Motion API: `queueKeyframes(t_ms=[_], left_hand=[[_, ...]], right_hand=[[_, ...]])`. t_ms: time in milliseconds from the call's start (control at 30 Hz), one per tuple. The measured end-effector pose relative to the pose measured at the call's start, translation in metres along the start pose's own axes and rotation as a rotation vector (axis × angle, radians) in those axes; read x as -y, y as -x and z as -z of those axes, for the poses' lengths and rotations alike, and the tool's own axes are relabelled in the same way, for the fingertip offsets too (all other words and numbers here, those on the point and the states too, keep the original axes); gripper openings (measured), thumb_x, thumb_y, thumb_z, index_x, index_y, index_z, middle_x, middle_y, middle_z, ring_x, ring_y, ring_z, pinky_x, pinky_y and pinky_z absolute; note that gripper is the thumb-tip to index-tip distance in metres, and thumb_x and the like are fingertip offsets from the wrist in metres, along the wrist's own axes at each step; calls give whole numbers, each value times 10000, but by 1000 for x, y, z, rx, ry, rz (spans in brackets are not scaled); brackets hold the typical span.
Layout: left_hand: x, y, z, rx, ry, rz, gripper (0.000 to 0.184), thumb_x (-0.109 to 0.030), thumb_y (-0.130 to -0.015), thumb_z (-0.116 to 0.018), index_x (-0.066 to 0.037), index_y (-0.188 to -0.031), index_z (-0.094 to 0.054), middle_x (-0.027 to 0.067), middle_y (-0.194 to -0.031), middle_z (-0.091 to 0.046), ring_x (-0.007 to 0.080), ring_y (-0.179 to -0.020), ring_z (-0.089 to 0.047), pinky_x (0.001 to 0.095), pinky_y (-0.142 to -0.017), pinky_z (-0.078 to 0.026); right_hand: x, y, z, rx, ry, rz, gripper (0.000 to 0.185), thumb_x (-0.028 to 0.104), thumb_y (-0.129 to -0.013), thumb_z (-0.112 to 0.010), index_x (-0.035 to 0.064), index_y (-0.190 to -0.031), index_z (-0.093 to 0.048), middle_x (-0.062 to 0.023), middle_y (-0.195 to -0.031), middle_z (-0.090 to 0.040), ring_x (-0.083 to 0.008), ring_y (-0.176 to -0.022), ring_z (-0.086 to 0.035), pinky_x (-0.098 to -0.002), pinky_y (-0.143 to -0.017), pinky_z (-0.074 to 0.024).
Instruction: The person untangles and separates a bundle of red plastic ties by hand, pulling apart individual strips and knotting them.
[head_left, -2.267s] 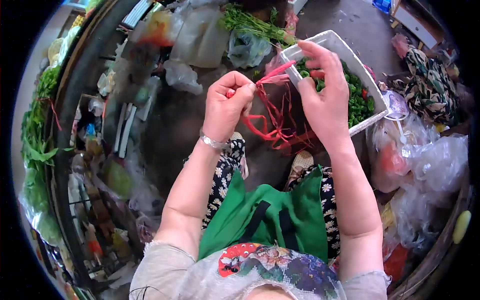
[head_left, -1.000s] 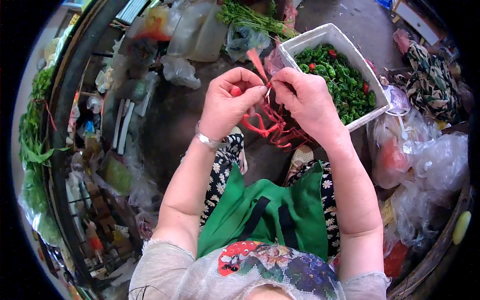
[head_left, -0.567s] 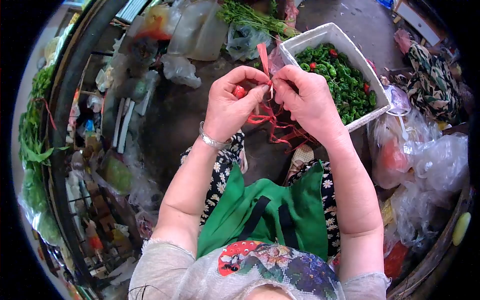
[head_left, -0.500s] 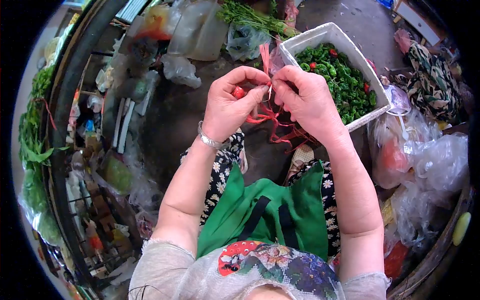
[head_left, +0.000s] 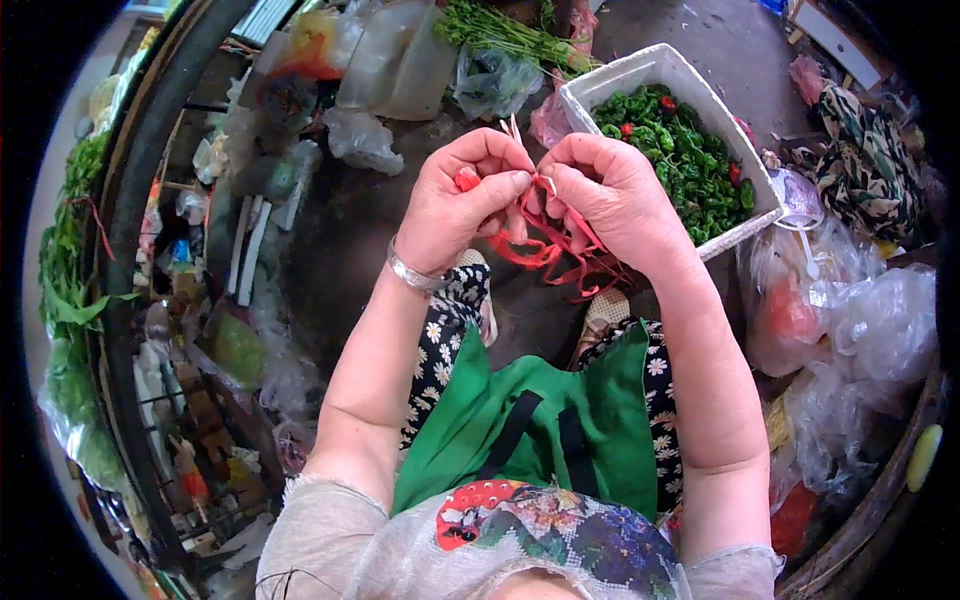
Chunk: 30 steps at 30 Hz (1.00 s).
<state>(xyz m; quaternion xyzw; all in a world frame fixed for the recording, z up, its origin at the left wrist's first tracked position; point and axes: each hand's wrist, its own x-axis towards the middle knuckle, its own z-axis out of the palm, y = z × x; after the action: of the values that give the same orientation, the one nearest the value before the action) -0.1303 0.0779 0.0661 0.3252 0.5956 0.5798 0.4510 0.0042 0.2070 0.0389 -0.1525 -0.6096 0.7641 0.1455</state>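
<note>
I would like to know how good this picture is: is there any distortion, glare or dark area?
Head view: corners are black, and the dark rail looks curved, probably from the lens; head view: white glints on the clear plastic bags; head view: floor dim, but left hand and right hand brightly lit.

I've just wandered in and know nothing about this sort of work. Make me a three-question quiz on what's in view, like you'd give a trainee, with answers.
1. Which wrist wears the bracelet, left or right?
2. What do the left hand and right hand both pinch?
A) the green apron
B) red strips
C) a shoe
3. True or false: the white box holds mostly green vegetables, with a few red ones among them.

Key:
1. Left.
2. B.
3. True.
</note>
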Motion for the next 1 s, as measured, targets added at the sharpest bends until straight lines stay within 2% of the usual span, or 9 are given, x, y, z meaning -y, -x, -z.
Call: queueKeyframes(t_ms=[167, 267, 333, 433, 500, 600, 667, 767, 1000], left_hand=[[6, 1, -1, -6, 51, -1, 101, -11, -868, -584, -28, -964, -560, 71, -769, -647, 135, -537, -621, 177, -416, -410], [5, 2, -2, -43, 5, 8, 97, -3, -864, -583, -27, -955, -562, 72, -759, -649, 137, -518, -616, 185, -421, -433], [2, 2, -2, -58, -42, 31, 95, 0, -863, -582, -27, -952, -562, 73, -753, -649, 138, -506, -614, 190, -423, -447], [1, 2, 4, -36, -1, 115, 91, -3, -863, -581, -24, -949, -563, 76, -738, -651, 131, -485, -608, 194, -413, -452], [2, 1, 8, 28, 84, 141, 82, 16, -862, -584, -19, -936, -580, 76, -732, -655, 116, -506, -625, 167, -363, -324], [0, 1, 8, 47, 98, 160, 68, 6, -866, -582, -14, -931, -581, 80, -731, -653, 120, -509, -629, 168, -343, -297], [6, -2, 10, 45, 118, 186, 69, -13, -868, -568, -3, -935, -582, 87, -726, -647, 135, -503, -635, 173, -319, -279], [3, -3, 8, 51, 248, 194, 124, -64, -888, -523, 4, -985, -557, 85, -726, -649, 126, -486, -629, 161, -313, -323], [5, -4, 9, 98, 316, 157, 152, -62, -862, -535, 7, -998, -524, 105, -735, -649, 147, -457, -615, 176, -307, -308]], right_hand=[[6, 2, 2, 54, -47, -78, 116, 104, -934, -546, 11, -902, -607, -8, -709, -585, -61, -521, -533, -191, -450, -442], [2, 1, 3, -5, 224, 130, 103, 85, -919, -560, 1, -891, -612, -16, -686, -584, -67, -562, -529, -208, -497, -442], [3, 1, 9, 30, 525, 353, 134, 113, -866, -588, -4, -914, -635, -167, -722, -631, -275, -627, -622, -349, -605, -495], [4, 1, 11, 82, 507, 348, 136, 132, -855, -609, 11, -912, -638, -190, -747, -619, -338, -657, -605, -360, -620, -486], [3, 1, 11, 87, 493, 333, 130, 122, -855, -606, 7, -905, -642, -183, -729, -620, -312, -652, -619, -353, -618, -487], [1, 0, 10, 106, 441, 323, 124, 115, -833, -615, -5, -862, -625, -172, -693, -605, -294, -615, -599, -355, -602, -478], [-5, -1, 6, 40, 469, 372, 45, 14, -805, -606, -16, -800, -573, -28, -602, -504, -60, -582, -454, -233, -532, -405], [-2, 1, -2, -35, 416, 317, 160, 113, -761, -662, -17, -762, -569, -132, -606, -558, -217, -532, -531, -333, -544, -448], [-4, 0, -10, -138, 364, 299, 124, 82, -746, -658, -16, -745, -583, -99, -597, -565, -151, -535, -524, -312, -528, -447]])
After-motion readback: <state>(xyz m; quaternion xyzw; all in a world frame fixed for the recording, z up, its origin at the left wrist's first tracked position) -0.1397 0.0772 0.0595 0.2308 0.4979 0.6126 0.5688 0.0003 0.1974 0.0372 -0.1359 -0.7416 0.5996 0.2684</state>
